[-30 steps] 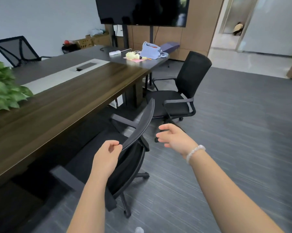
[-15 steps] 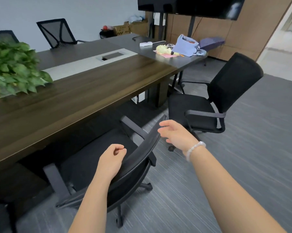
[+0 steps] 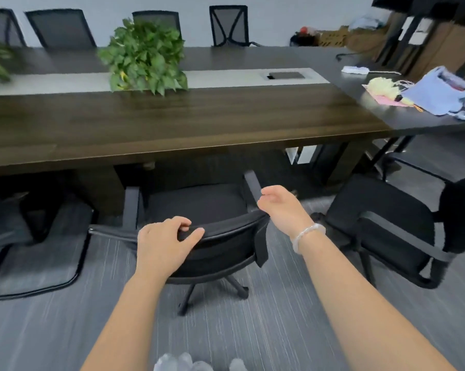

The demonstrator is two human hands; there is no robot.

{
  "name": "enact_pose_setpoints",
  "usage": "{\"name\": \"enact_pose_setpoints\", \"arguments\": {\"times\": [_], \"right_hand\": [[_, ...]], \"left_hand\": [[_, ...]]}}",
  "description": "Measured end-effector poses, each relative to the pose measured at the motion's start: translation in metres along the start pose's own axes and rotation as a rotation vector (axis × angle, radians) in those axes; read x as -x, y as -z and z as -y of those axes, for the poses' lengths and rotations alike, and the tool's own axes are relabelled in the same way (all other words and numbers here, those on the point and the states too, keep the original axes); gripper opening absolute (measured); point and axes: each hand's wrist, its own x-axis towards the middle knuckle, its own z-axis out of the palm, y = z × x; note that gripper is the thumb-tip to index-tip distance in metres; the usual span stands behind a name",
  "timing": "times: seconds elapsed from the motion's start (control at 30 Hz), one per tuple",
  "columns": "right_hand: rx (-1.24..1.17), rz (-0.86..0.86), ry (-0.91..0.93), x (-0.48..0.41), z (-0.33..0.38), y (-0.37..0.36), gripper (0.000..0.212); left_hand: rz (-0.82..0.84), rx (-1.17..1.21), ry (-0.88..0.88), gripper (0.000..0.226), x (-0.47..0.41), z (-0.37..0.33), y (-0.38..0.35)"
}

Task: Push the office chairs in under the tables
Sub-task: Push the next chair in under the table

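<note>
Now: left hand (image 3: 162, 245) grips top edge of office chair (image 3: 196, 203), fingers (image 3: 178, 223) curled over it for push. Right hand (image 3: 282, 210) relaxed, holds nothing, at backrest's right corner; contact unclear. Chair faces bench (image 3: 172, 124), seat not yet under. Second chair (image 3: 373, 210) right, well out.

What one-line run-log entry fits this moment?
chair: faces table, not fully under | left hand: grips backrest top | right hand: open, by backrest corner

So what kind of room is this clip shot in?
Likely an office meeting room: a long conference table, mesh office chairs lined along its far side, and a swivel chair at the near edge.
</note>
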Motion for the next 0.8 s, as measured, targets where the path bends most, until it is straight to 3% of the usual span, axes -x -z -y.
{"name": "enact_pose_setpoints", "arguments": {"times": [0.13,0.23,0.37,0.47,0.63,0.8], "right_hand": [[0.111,0.066,0.109,-0.002,-0.014,0.002,0.041],[0.254,0.106,0.226,-0.006,-0.023,-0.001,0.048],[0.690,0.223,0.422,-0.022,-0.035,-0.009,0.047],[0.936,0.205,0.541,-0.041,-0.041,-0.022,0.049],[0.977,0.107,0.573,-0.080,-0.034,-0.037,0.040],[1.006,0.088,0.521,-0.134,-0.018,-0.038,0.048]], "left_hand": [[0.025,-0.210,-0.080,0.064,0.007,0.000,-0.010],[0.035,-0.217,-0.066,0.059,0.002,0.001,-0.008],[-0.006,-0.238,-0.110,0.064,-0.008,0.008,-0.005],[-0.032,-0.216,-0.129,0.067,-0.023,0.022,-0.003],[0.036,-0.214,-0.105,0.061,-0.066,0.028,-0.003],[0.052,-0.220,-0.093,0.072,-0.123,0.026,-0.012]]}}
